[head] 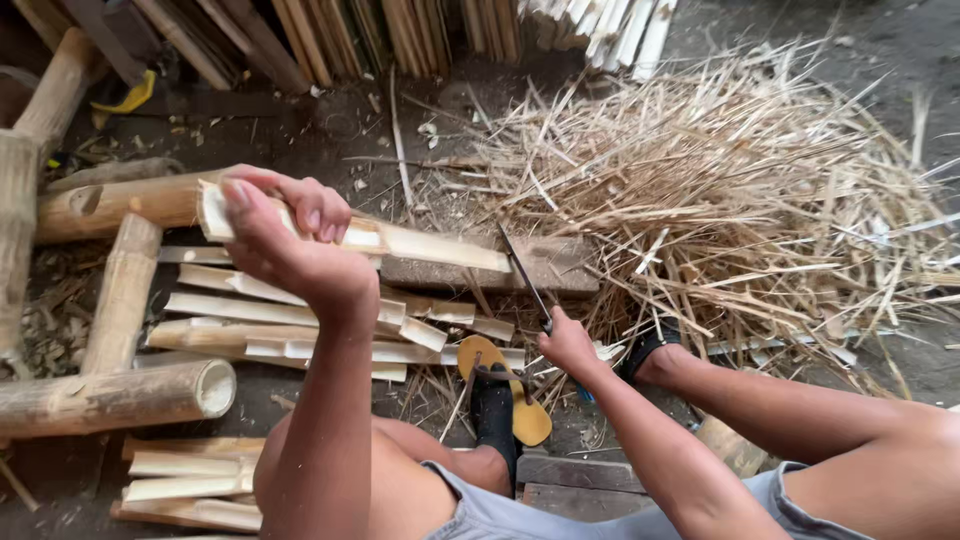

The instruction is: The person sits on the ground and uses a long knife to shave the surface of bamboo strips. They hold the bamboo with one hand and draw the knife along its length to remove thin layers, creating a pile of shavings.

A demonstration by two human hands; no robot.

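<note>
My left hand (285,235) grips one end of a pale split bamboo slat (430,245), which reaches rightward onto a flat wooden block (560,268). My right hand (565,340) holds a dark-bladed knife (522,275) by the handle, its blade pointing up and away toward the slat's far end. Both of my knees frame the bottom of the view. One foot in a yellow sandal (505,385) rests between the hands.
Several split bamboo pieces (260,325) lie stacked under my left arm. Round bamboo poles (110,395) lie at left. A large heap of thin bamboo shavings (740,190) fills the right. More slats (400,30) lean along the top edge.
</note>
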